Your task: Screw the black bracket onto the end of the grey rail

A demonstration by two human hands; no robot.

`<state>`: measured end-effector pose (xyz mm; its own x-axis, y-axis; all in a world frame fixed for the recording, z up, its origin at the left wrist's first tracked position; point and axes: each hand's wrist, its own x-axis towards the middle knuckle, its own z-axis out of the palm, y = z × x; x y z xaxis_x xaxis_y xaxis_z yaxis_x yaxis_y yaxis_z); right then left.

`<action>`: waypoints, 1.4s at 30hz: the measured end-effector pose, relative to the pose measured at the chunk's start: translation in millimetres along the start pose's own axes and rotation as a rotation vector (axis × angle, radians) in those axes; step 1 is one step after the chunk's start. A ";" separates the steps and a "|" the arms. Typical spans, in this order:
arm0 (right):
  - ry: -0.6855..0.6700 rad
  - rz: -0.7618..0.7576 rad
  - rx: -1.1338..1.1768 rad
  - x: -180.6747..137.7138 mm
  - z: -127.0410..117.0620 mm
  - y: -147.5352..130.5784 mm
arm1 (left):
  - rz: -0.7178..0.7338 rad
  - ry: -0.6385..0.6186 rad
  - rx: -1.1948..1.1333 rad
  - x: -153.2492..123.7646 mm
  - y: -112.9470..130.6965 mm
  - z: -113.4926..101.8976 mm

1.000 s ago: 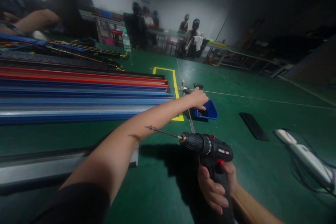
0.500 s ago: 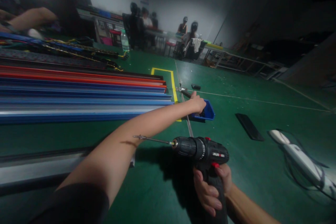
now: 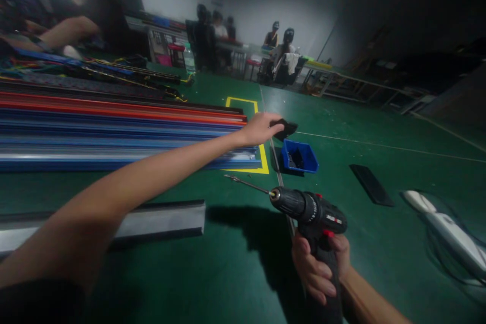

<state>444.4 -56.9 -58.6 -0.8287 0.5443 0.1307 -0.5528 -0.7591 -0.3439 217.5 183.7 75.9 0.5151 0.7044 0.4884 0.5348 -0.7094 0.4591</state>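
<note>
My right hand [image 3: 317,268] is wrapped around the grip of a black cordless drill [image 3: 311,207]. A long thin bit [image 3: 248,184] sticks out of its chuck toward the left. Stretched out over the ends of the coloured profiles, my left hand [image 3: 261,129] has its fingers closed around a dark, flat-looking black piece [image 3: 286,130]; its exact kind is unclear. Just below that piece stands a blue bin [image 3: 309,163] with small dark parts inside. A silver metal profile [image 3: 163,220] lies on the floor under my left forearm.
Long blue profiles [image 3: 94,154] and red profiles [image 3: 114,106] lie side by side at left, ending at yellow floor tape [image 3: 265,159]. To the right are a black flat piece [image 3: 370,185] and a white power strip [image 3: 451,230] with cable. A co-worker's arm [image 3: 70,30] shows upper left.
My left hand has moved from the blue bin up and left to the black piece, uncovering the bin. The drill has shifted slightly right in view, still in my right hand.
</note>
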 end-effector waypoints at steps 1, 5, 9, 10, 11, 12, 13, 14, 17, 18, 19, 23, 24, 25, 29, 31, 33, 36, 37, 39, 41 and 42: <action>-0.009 -0.007 0.003 -0.2 0.3 -0.4 | -0.028 0.014 -0.025 -17.0 -4.6 -10.4; 0.007 0.002 -0.023 1.4 1.4 -3.5 | -0.100 -0.072 -0.166 -93.3 -12.6 -43.4; -0.004 0.016 -0.083 5.1 3.3 -6.7 | -0.238 -0.338 -0.500 -152.3 -1.2 -62.9; -0.010 0.001 -0.087 6.0 3.9 -7.1 | -0.223 -0.416 -0.520 -161.9 3.2 -64.8; -0.011 -0.016 -0.090 6.8 4.5 -7.3 | -0.205 -0.476 -0.542 -169.5 7.3 -65.2; -0.007 -0.033 -0.094 7.4 5.0 -7.3 | -0.186 -0.515 -0.573 -175.4 10.9 -64.3; 0.002 -0.048 -0.098 7.9 5.6 -7.4 | -0.179 -0.543 -0.610 -179.7 13.3 -62.2; 0.011 -0.059 -0.104 8.4 6.1 -7.5 | -0.180 -0.567 -0.632 -183.0 14.5 -59.3; 0.020 -0.073 -0.126 9.4 7.8 -8.2 | -0.133 -0.625 -0.595 -188.5 9.8 -49.6; 0.017 -0.079 -0.130 9.7 8.5 -8.6 | -0.111 -0.643 -0.583 -189.7 6.2 -47.1; 0.015 -0.086 -0.132 10.0 9.2 -9.1 | -0.093 -0.659 -0.583 -190.7 2.1 -45.2; 0.034 -0.097 -0.123 11.7 13.0 -11.4 | -0.101 -0.729 -0.676 -192.7 -13.3 -44.0; 0.037 -0.097 -0.120 12.3 14.0 -12.1 | -0.109 -0.762 -0.714 -192.4 -15.7 -44.9; 0.037 -0.094 -0.120 12.9 14.9 -12.8 | -0.114 -0.793 -0.748 -191.7 -17.5 -46.0; 0.051 -0.080 -0.116 15.5 17.3 -14.9 | -0.113 -0.853 -0.768 -187.5 -19.8 -50.1; 0.078 -0.076 -0.113 15.9 17.8 -15.2 | -0.118 -0.867 -0.769 -186.0 -20.4 -50.6; 0.101 -0.068 -0.111 15.7 18.1 -15.2 | -0.131 -0.877 -0.795 -185.8 -21.5 -49.8; 0.121 -0.065 -0.110 14.8 18.6 -15.1 | -0.207 -0.890 -0.868 -187.1 -22.9 -47.7; 0.129 -0.065 -0.111 14.5 18.8 -15.1 | -0.238 -0.896 -0.886 -187.7 -22.9 -47.3; 0.147 -0.061 -0.114 14.1 19.6 -15.3 | -0.272 -0.906 -0.896 -188.7 -22.4 -47.1; 0.158 -0.055 -0.117 14.1 20.4 -15.5 | -0.261 -0.909 -0.877 -189.2 -21.5 -47.7; 0.161 -0.054 -0.119 14.2 20.8 -15.6 | -0.250 -0.912 -0.861 -189.4 -21.1 -48.2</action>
<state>439.4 -44.8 -32.0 -0.7678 0.6406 0.0046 -0.5741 -0.6849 -0.4488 76.3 64.0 9.5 0.9175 0.3399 -0.2068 0.2546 -0.1023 0.9616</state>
